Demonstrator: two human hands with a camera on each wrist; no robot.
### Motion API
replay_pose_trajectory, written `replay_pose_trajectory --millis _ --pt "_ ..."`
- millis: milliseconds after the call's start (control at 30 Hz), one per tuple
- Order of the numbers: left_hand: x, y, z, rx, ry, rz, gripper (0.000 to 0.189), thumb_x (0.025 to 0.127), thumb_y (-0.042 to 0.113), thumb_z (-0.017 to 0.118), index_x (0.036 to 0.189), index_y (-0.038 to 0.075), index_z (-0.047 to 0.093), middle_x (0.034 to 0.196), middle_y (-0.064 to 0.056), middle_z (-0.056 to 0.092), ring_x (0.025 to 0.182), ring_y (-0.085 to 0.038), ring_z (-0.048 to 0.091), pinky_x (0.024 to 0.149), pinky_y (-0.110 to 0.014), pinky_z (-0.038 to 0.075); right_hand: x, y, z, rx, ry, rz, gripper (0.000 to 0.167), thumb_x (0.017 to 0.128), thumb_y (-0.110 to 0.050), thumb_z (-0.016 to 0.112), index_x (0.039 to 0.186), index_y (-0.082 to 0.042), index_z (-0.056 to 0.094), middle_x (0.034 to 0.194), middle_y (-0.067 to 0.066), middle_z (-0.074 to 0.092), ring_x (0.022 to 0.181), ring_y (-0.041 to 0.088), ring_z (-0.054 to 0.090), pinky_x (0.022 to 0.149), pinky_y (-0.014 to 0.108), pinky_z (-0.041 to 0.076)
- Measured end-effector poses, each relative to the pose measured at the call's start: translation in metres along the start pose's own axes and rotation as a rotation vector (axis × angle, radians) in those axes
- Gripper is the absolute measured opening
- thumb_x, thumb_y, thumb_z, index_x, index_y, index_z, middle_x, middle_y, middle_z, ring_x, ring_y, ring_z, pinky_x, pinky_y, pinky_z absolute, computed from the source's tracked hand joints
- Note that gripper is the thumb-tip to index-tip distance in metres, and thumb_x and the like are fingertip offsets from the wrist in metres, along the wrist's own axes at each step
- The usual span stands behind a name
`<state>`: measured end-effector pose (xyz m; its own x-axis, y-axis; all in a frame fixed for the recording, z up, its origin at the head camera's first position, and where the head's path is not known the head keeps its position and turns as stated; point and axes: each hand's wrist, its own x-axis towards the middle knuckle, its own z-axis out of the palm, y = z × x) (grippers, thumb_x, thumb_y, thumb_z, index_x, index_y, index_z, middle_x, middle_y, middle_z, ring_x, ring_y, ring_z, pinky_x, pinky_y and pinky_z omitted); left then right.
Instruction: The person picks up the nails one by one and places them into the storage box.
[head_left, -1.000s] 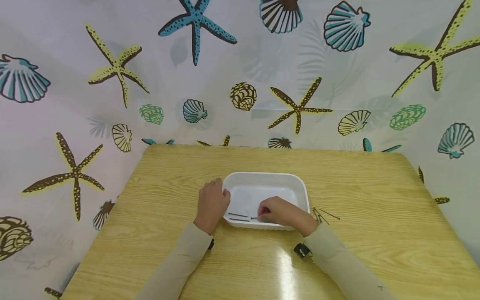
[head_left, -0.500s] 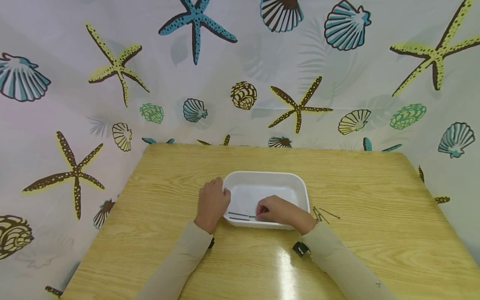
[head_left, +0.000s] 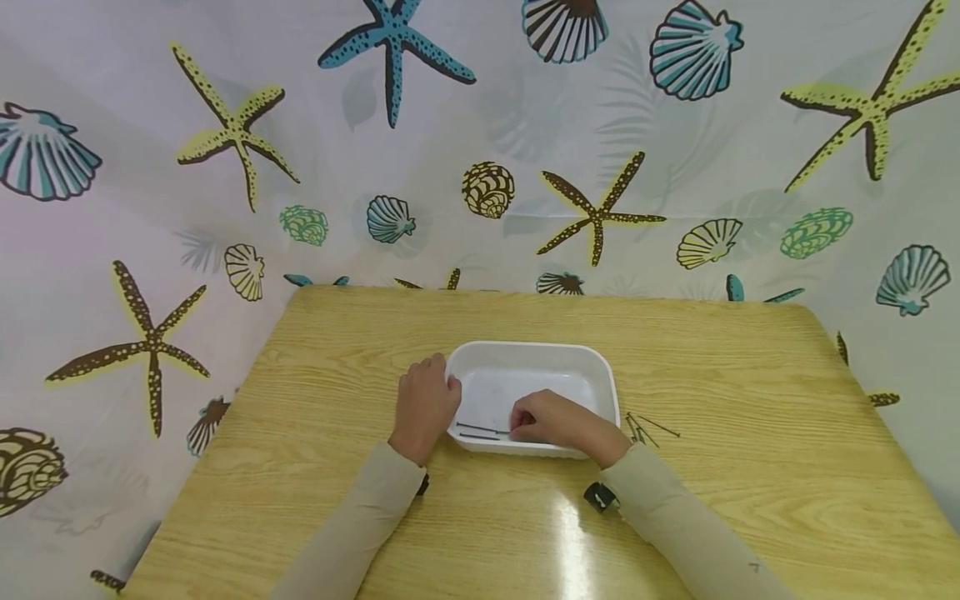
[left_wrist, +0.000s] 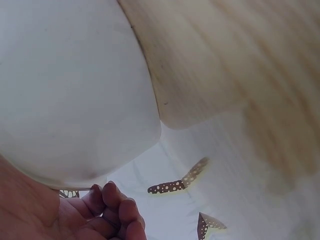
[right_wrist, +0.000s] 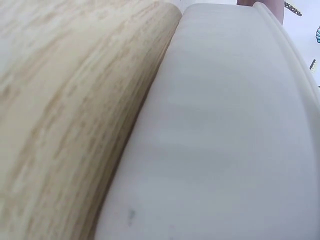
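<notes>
A white plastic tray (head_left: 536,357) stands on the wooden table. My left hand (head_left: 426,408) holds its left rim, thumb over the edge; the left wrist view shows curled fingers (left_wrist: 127,210) at the rim. Inside the tray, my right hand (head_left: 551,418) is low near the front wall, its fingertips pinching a thin dark nail whose left end shows beside them. Most of that nail is hidden by the hand. To its left, two nails lie roughly parallel in the front left corner: an upper nail (head_left: 476,428) and a lower nail (head_left: 478,437).
Several loose nails (head_left: 654,426) lie in a small pile on the table (head_left: 735,375), just right of the tray. A patterned cloth (head_left: 450,167) with starfish and shells hangs behind and at the sides. The right wrist view holds mostly the tray's outer wall (right_wrist: 215,125).
My right hand has slid slightly left inside the tray with the nail, whose visible end now comes up to the upper nail. My left hand keeps its place on the rim.
</notes>
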<state>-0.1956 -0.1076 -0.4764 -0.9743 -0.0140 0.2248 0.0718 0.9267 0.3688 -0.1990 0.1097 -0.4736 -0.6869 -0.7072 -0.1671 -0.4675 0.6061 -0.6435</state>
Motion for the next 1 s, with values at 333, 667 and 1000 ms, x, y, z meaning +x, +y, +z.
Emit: replay_pose_trajectory --millis 333,667,1000 --pt "0.0013 0.0004 0.0001 0.012 -0.013 -0.015 0.022 0.089 0.021 0.052 0.097 0.001 0.058 0.085 -0.011 0.059 0.082 -0.030 0.055 0.074 -0.044 0.041 0.0021 0.0011 0.0009 0.009 -0.001 0.002 0.008 0.086 -0.020 0.066 0.080 -0.016 0.063 0.073 -0.010 0.059 0.068 0.006 0.054 0.065 0.026 0.045" --pt "0.0013 0.0008 -0.0004 0.011 -0.023 -0.012 0.023 0.089 0.022 0.052 0.098 0.001 0.058 0.085 -0.011 0.060 0.081 -0.029 0.055 0.072 -0.044 0.041 0.0009 0.0000 0.0009 0.025 0.022 -0.008 0.008 0.086 -0.020 0.066 0.079 -0.016 0.063 0.072 -0.010 0.059 0.067 0.006 0.053 0.065 0.026 0.045" --pt "0.0012 0.0006 0.0003 0.012 -0.032 -0.011 0.023 0.089 0.021 0.052 0.099 0.001 0.058 0.086 -0.011 0.060 0.081 -0.029 0.055 0.073 -0.044 0.041 -0.0003 0.0008 0.0006 0.017 0.030 -0.006 0.008 0.087 -0.021 0.065 0.080 -0.017 0.064 0.071 -0.010 0.058 0.066 0.006 0.053 0.065 0.027 0.045"
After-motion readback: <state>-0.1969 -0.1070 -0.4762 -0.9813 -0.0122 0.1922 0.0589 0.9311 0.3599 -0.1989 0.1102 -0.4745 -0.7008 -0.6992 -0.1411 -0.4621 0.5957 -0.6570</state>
